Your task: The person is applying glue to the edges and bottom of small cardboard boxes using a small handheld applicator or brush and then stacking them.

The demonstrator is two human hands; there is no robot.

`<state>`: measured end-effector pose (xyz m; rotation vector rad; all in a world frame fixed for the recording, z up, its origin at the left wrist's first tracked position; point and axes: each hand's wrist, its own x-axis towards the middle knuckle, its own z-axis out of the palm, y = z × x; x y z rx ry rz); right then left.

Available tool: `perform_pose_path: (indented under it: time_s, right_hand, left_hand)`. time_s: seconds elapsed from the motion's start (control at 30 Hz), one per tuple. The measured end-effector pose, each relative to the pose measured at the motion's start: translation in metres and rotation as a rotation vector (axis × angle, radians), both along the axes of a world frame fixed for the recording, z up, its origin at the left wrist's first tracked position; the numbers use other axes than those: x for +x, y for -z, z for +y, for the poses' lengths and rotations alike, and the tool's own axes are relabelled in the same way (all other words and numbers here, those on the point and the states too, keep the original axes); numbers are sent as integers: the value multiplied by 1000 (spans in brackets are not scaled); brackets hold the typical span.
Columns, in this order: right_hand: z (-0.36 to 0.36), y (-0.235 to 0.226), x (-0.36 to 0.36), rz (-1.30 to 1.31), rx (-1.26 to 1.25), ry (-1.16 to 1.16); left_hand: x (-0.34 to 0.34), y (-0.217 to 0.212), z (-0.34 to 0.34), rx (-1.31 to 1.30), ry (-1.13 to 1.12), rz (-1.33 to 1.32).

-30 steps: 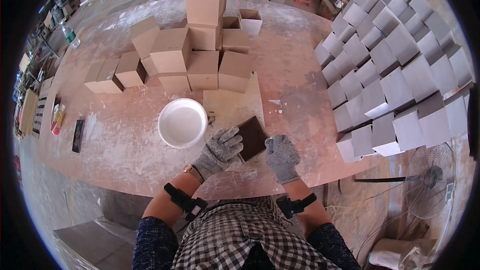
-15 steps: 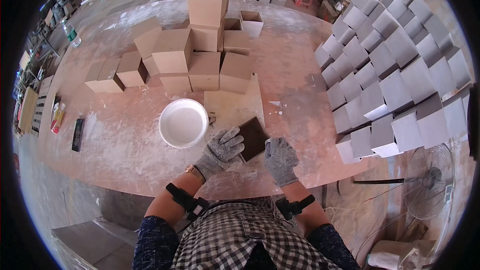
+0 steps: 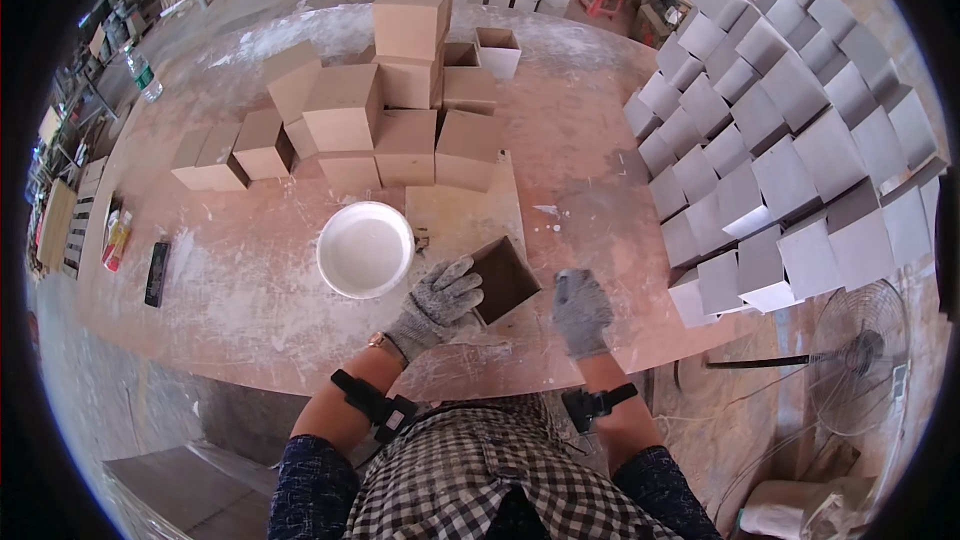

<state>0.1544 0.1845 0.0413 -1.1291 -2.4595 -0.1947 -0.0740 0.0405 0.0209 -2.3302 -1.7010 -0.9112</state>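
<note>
An open-topped cardboard box (image 3: 505,285), dark brown inside, sits tilted in front of me on the table (image 3: 250,325). My left hand (image 3: 440,302), in a grey knit glove, holds its left side, with the fingers against the wall. To the right of the box, apart from it, is my right hand (image 3: 582,312) in a matching glove. Its fingers are curled in and a little blurred; whatever they may hold is hidden. A round white bowl (image 3: 366,293) with whitish content stands just left of my left hand.
Brown boxes (image 3: 405,145) are piled at the far middle on a thin board (image 3: 465,208). Many pale boxes (image 3: 760,195) are stacked at the right, near a fan (image 3: 860,345). A phone (image 3: 156,275) lies left; a plastic bottle (image 3: 143,72) stands far left.
My right hand has moved away from the box's right edge, a little to the right. My left hand remains on the box, which has shifted only slightly.
</note>
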Motion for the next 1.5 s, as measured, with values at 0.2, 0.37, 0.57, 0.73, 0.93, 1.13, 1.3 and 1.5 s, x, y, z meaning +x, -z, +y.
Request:
perform_pose_path:
  time_s: [0.2, 0.37, 0.57, 0.73, 0.93, 1.13, 1.3, 1.5]
  right_hand:
    - [15, 24, 44, 500, -408, 238]
    - [0, 26, 37, 590, -832, 238]
    - [-5, 30, 48, 109, -574, -187]
    - [-22, 44, 48, 361, -741, -176]
    - [-25, 35, 33, 642, -1211, 110]
    - [-41, -2, 16, 491, -1125, 40]
    - [-45, 3, 11, 836, -1337, 180]
    - [-37, 19, 14, 752, -1282, 147]
  left_hand:
    - [5, -3, 0, -19, -16, -52]
    - [0, 4, 6, -23, -41, -2]
    - [-3, 27, 4, -11, -26, 204]
    - [7, 62, 14, -6, -41, 69]
    - [14, 21, 9, -91, -83, 21]
    - [12, 21, 10, 77, -96, -9]
    - [11, 13, 5, 53, -67, -78]
    - [11, 5, 6, -167, -24, -107]
